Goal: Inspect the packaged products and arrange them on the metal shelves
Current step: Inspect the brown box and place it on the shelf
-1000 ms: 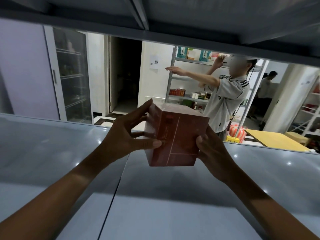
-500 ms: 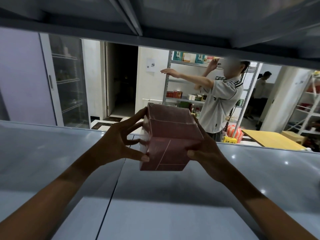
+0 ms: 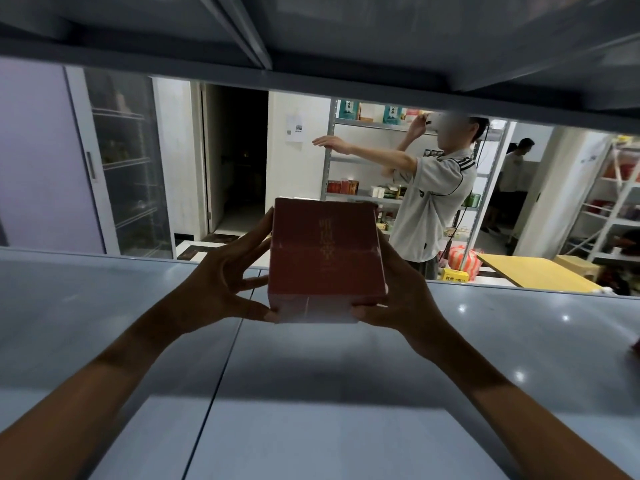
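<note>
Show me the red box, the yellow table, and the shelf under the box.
Red box (image 3: 325, 251), head view: middle of top face.
Yellow table (image 3: 530, 271), head view: its top.
Metal shelf (image 3: 104, 323), head view: bare left surface.

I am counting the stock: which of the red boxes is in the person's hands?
The large red box, gripped between left hand and right hand; the small red boxes stand on the far shelf.

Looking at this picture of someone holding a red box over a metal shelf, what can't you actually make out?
- Head view: the gold print on the red box is too faint and small to read.
- The box's underside and far side face away from the camera.
- The right hand has its fingers hidden behind the box; the left hand shows more of them.
- A red thing on the metal shelf is cut off by the right edge.
</note>
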